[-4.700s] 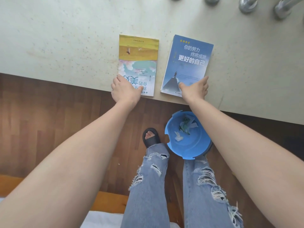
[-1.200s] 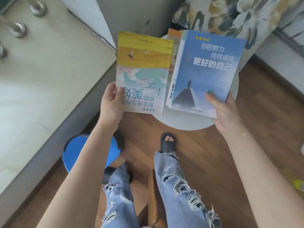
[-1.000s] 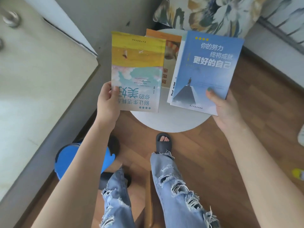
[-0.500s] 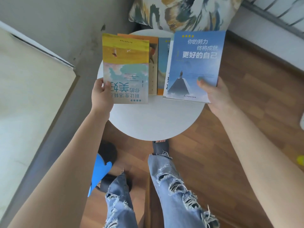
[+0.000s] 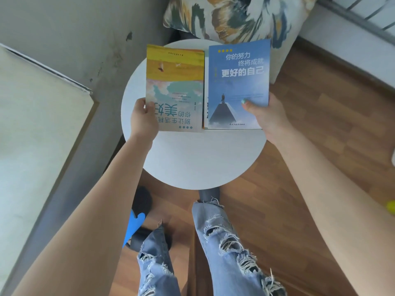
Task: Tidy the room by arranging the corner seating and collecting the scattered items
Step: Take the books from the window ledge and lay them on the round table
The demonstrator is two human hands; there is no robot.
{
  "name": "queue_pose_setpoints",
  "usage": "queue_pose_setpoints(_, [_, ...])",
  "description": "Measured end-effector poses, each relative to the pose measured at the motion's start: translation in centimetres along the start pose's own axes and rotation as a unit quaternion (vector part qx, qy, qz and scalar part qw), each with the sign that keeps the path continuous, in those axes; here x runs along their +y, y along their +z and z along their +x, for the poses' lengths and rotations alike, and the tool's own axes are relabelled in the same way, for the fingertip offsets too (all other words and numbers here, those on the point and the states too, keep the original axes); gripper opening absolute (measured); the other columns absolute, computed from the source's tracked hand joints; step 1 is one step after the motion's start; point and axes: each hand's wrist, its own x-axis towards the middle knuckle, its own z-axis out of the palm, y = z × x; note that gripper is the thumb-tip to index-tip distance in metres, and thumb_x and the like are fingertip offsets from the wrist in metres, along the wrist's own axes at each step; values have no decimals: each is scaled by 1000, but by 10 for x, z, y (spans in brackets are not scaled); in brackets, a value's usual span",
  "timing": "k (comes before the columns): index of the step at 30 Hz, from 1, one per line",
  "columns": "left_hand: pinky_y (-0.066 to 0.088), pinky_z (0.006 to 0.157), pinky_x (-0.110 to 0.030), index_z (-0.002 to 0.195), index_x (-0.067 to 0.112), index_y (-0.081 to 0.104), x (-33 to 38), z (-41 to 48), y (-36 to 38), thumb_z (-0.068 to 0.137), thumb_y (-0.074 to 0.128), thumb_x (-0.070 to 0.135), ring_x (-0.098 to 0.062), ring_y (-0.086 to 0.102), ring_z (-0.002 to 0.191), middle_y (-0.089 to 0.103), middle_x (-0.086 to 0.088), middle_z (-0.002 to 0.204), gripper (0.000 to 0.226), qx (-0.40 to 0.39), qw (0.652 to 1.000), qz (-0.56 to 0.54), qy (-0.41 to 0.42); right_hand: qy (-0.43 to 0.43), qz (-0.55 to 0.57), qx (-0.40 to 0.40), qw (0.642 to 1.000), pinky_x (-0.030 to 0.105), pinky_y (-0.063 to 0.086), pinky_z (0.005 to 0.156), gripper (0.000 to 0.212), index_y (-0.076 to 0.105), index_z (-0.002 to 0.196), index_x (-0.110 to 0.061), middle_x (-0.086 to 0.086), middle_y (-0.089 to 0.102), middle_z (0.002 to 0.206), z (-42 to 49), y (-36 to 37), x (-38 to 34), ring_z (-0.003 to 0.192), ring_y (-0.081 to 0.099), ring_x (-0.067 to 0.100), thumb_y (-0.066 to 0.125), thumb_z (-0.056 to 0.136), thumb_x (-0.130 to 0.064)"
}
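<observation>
My left hand (image 5: pixel 143 118) grips the lower left corner of a yellow and pastel book (image 5: pixel 174 86). My right hand (image 5: pixel 267 118) holds a blue book (image 5: pixel 238 82) by its lower right corner, thumb on the cover. Both books lie side by side low over the far half of a round white side table (image 5: pixel 192 159). They cover other books lying on the table; only thin edges of those show between them. Whether the held books rest on those, I cannot tell.
A floral cushion (image 5: pixel 230 18) on a seat sits just behind the table. A pale bench-like surface (image 5: pixel 36 133) runs along the left. A blue bin (image 5: pixel 133 223) peeks out by my left leg. Wooden floor extends right, with a small yellow object (image 5: pixel 391 207) at the edge.
I carried both books from the pale surface over to the round table. In the last second they came down and closed together, now hiding the books underneath.
</observation>
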Motion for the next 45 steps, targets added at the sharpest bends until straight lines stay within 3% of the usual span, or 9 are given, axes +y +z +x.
queue_pose_setpoints(6, [37, 54, -26, 110, 11, 51, 6, 2, 3, 103, 28, 23, -16, 50, 73, 56, -2, 95, 27, 8, 998, 51, 28, -5, -96, 37, 995, 8, 48, 65, 34, 64, 115, -9, 0, 69, 104, 7, 5, -1, 89, 64, 9, 75, 83, -15])
queue_pose_setpoints(10, [40, 69, -31, 116, 14, 52, 6, -2, 0, 101, 32, 17, -19, 48, 80, 50, -4, 105, 25, 18, 988, 126, 90, -23, -192, 57, 980, 13, 47, 58, 33, 65, 106, -9, 0, 70, 100, 7, 7, 1, 87, 65, 12, 74, 79, -26])
queue_pose_setpoints(14, [45, 86, -38, 135, 12, 43, 8, -7, -1, 98, 43, 15, -26, 47, 107, 45, -9, 123, 37, 16, 974, 197, 107, -17, -333, 72, 940, 30, 51, 77, 66, 61, 114, -17, 2, 66, 109, 3, 13, -6, 102, 63, 21, 58, 64, -60])
queue_pose_setpoints(16, [43, 98, -45, 142, 10, 33, 10, -10, -3, 95, 50, 17, -29, 37, 125, 39, -12, 136, 50, -4, 968, 234, 87, 11, -413, 72, 908, 38, 47, 92, 69, 51, 125, -8, 12, 53, 125, -4, 18, -13, 116, 51, 31, 61, 74, -54])
queue_pose_setpoints(21, [24, 113, -41, 151, 3, 2, 31, -31, -16, 94, 57, 27, -32, 17, 141, 15, -15, 154, 83, -18, 930, 354, 93, 38, -528, 34, 847, 41, 39, 97, 74, 29, 141, 3, 17, 34, 140, -26, 24, -36, 128, 37, 36, 62, 87, -35])
queue_pose_setpoints(27, [32, 106, -42, 147, 8, 21, 61, -70, -49, 95, 52, 31, -31, 29, 135, 29, -13, 148, 65, -50, 903, 403, 138, 50, -590, -2, 806, 41, 30, 111, 94, 1, 153, 0, 15, 8, 159, -66, 24, -77, 146, 12, 33, 62, 90, -35])
queue_pose_setpoints(33, [36, 102, -43, 142, 11, 35, 84, -106, -88, 96, 49, 30, -31, 38, 131, 42, -12, 142, 52, -79, 889, 423, 157, 7, -615, -109, 781, 33, 39, 73, 47, 44, 129, -7, 12, 50, 127, -105, 36, -115, 113, 53, 32, 58, 90, -29])
queue_pose_setpoints(40, [43, 93, -40, 142, 20, 39, 110, -149, -138, 97, 47, 35, -26, 52, 119, 52, -5, 133, 48, -117, 873, 440, 176, -31, -636, -182, 749, 32, 39, 70, 52, 42, 137, -12, 7, 54, 126, -162, 54, -165, 108, 55, 26, 58, 91, -31])
queue_pose_setpoints(45, [43, 92, -38, 139, 24, 43, 133, -182, -182, 96, 47, 35, -23, 53, 117, 55, 0, 130, 45, -84, 865, 441, 226, -74, -637, -187, 744, 37, 49, 89, 55, 44, 136, -13, 7, 53, 134, -206, 66, -207, 116, 55, 28, 63, 88, -32])
